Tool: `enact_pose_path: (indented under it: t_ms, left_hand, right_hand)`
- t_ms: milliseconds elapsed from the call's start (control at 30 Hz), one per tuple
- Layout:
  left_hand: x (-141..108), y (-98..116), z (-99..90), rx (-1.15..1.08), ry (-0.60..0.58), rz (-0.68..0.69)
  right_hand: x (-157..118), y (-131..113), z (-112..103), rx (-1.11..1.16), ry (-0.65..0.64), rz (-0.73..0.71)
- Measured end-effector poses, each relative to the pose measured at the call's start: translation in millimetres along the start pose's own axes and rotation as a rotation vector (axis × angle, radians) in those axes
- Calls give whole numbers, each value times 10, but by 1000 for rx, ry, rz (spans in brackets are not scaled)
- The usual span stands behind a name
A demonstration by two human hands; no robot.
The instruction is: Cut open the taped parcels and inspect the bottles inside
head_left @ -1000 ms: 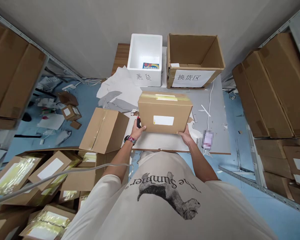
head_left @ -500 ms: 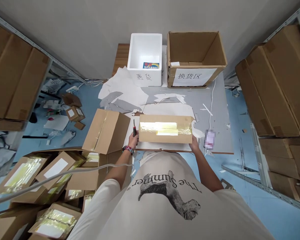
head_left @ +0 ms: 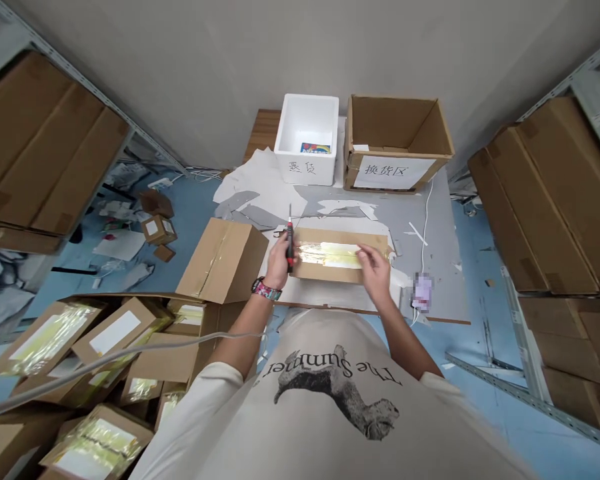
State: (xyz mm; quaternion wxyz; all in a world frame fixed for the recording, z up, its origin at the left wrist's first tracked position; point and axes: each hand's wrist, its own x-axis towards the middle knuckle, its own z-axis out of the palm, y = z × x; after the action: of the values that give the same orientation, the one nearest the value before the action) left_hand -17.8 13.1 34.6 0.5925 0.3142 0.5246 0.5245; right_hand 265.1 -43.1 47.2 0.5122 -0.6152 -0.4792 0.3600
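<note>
While the left hand (head_left: 279,262) grips a red-and-black tool (head_left: 290,243), the right hand (head_left: 377,272) touches the taped carton (head_left: 337,255)

The taped carton lies on the tabletop (head_left: 443,280) between both hands. Left fingers wrap round the tool, its slim tip pointing away from the person; right fingers curl at the tape, and whether they pinch it I cannot tell. Just left of the left hand, a closed carton (head_left: 223,260) blocks that side, with a large box of parcels (head_left: 220,318) nearer the person. A grey cable (head_left: 145,350) crosses in front of the left forearm. Beyond both hands stand a white foam box (head_left: 325,172) and an open carton (head_left: 397,120); torn paper (head_left: 260,177) lies ahead of the left hand. Right of the right hand are a blurred purple item (head_left: 423,292) and a white cord (head_left: 426,213).

The front edge runs just nearer the person than both hands. The widest stretch of surface reaches from the right hand to the right edge, dotted with paper scraps.
</note>
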Motion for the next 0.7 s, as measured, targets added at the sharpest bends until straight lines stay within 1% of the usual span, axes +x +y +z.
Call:
enact_pose_path:
  t_ms: [33,100,133,167,200,233,267,333,400,433,467,500,567,600,633,700]
  left_hand:
    - [-57,-11,101,78,-61,66]
    - [-185,-28,248,241,-231,218]
    - [-249,-27,285,314,-326,291]
    - [-308,-20,298,379,-406,356]
    - [-358,-6,288,442,-451,412]
    - [-397,11,262,503,-451,459]
    - [-425,26,228,557,-424,494]
    - [-452,36,165,618,-390,503]
    - [-449,8,135,636,-451,477]
    - [-439,-18,130,650,-482,480]
    - [-422,-48,123,677,-487,501]
    - [-399,-78,107,717,-456,536]
    - [-329,-131,29,793,-314,598]
    - [-284,-153,-34,817,-241,606]
    - [-236,-174,-107,831,-184,597]
    - [-144,-221,-257,830,-133,551]
  right_hand:
    - [-29,-66,168,91,-104,49]
    - [-70,-139,451,277,-287,180]
    - [-77,-151,550,354,-344,242]
    - [-75,-151,616,411,-371,290]
    - [-66,-144,649,450,-364,320]
    - [-52,-134,655,475,-334,333]
    - [-37,-123,640,493,-296,335]
    - [-8,-111,581,524,-251,339]
    - [13,-117,523,562,-266,370]
    - [23,-123,497,575,-283,389]
    - [34,-129,469,581,-295,401]
    - [48,-131,436,578,-298,403]
    - [84,-117,332,539,-275,373]
    - [103,-99,258,504,-252,346]
    - [121,-74,170,463,-226,318]
    - [144,-11,-29,369,-171,270]
